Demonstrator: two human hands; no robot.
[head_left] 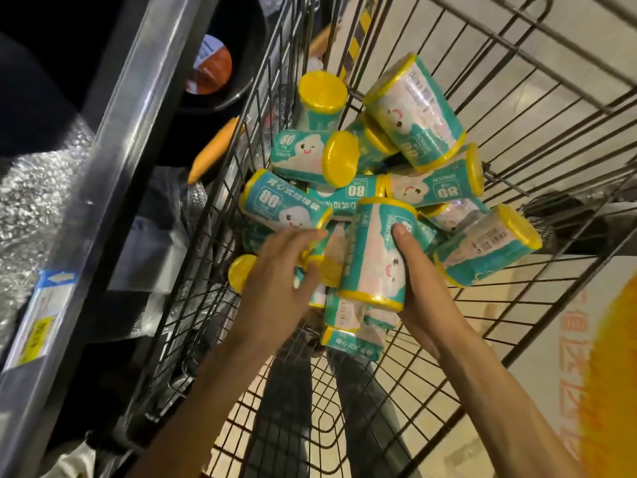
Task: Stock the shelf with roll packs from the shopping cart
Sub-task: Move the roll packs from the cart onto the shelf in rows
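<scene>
Several teal roll packs with yellow ends lie heaped in the wire shopping cart (537, 108). My right hand (424, 288) grips an upright roll pack (375, 250) at the front of the heap, thumb pressed on its label. More packs sit under that hand, one of them (351, 339) at the bottom. My left hand (279, 281) reaches into the heap with its fingers curled around a small yellow-ended pack (320, 267). Just above my left hand lies another roll pack (282, 205) on its side.
A metal shelf edge (113, 160) with a price tag (41, 315) runs along the left, close to the cart. Bubble wrap (31, 201) and dark pans sit on the shelf. An orange handle (213, 150) pokes out beside the cart. Floor and my legs show through the wire.
</scene>
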